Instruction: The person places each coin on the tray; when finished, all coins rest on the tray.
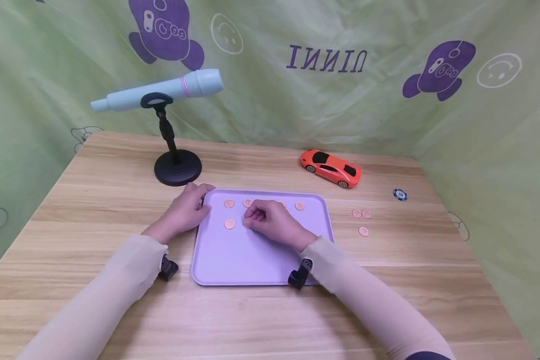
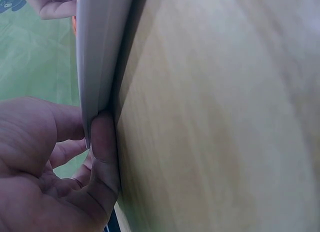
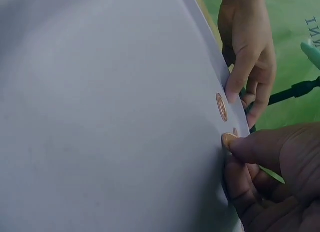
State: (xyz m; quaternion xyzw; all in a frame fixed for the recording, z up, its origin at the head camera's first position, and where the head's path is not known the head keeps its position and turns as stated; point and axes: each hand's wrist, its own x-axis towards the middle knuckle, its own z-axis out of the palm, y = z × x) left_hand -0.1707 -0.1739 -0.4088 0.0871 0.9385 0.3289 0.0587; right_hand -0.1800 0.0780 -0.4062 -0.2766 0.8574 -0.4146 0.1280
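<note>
My left hand [image 1: 185, 210] grips the left rim of a lilac tray [image 1: 252, 260]; in the left wrist view, the rim of the tray [image 2: 97, 57] sits between thumb and fingers. Over the tray, my right hand [image 1: 274, 222] pinches a copper coin [image 3: 229, 140] between thumb and fingertips, close to the tray floor. Left of it lies another copper coin [image 1: 229, 223]. Along the tray's far side runs a row of several coins, among them one at the left end [image 1: 229, 203] and one at the right end [image 1: 299, 205]; my right hand partly covers the middle of this row.
Right of the tray, three copper coins [image 1: 363, 231] lie on the wooden table [image 1: 387, 300]. Beyond them is a dark poker chip [image 1: 400, 194]. An orange toy car [image 1: 330, 168] stands behind the tray. At the back left, a black stand [image 1: 177, 167] holds a light-blue toy microphone [image 1: 162, 91].
</note>
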